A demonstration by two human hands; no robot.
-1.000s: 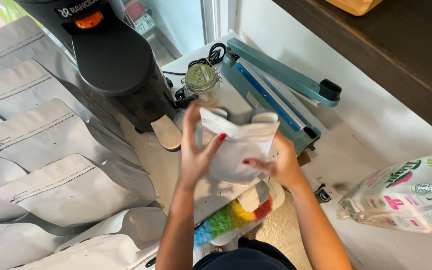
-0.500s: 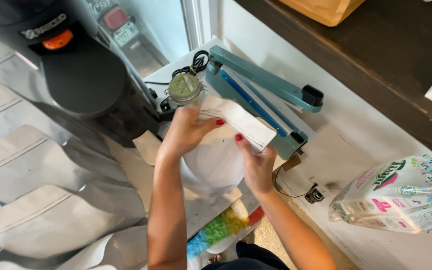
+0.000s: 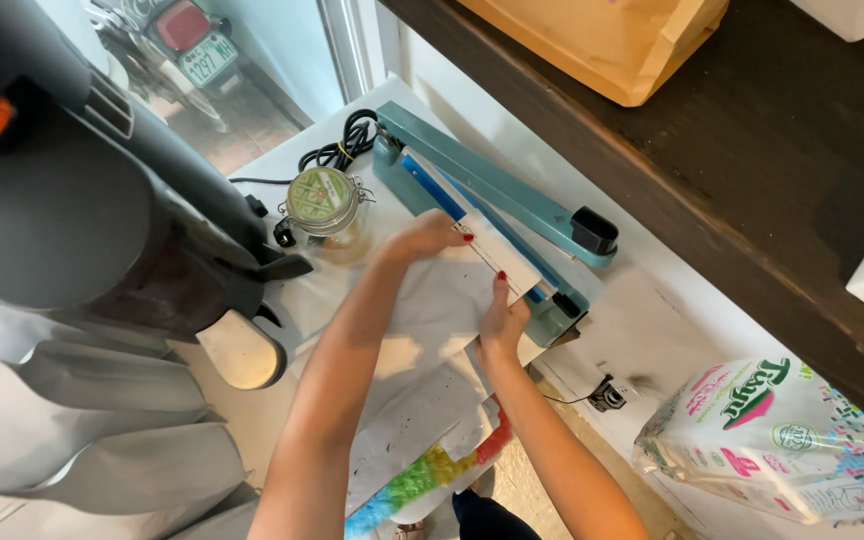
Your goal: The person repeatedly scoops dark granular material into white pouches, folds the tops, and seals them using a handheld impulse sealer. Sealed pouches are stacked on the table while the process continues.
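White flat paper pouch (image 3: pixel 442 300) is lying on the white counter (image 3: pixel 642 330), its far edge laid across the sealing bar of the teal impulse heat sealer (image 3: pixel 497 205), whose lever arm is raised. Left hand (image 3: pixel 427 235) is pressed flat on the pouch's far-left corner, fingers together; right hand (image 3: pixel 502 315) is pinching the right edge near the bar, thumb on top. Pouch is judged light, thin and floppy, easily creased or skewed; best held at the two top corners and kept taut so the mouth lies flat on the bar. A lidded glass jar (image 3: pixel 324 205) stands just left of the sealer, a black machine (image 3: pixel 82 200) further left, a printed plastic bag (image 3: pixel 782 440) at the near right. Against the frame 0.5 s earlier: the pouch mouth was held up, short of the bar, and is now laid onto it; both hands have been shifted further toward the sealer.
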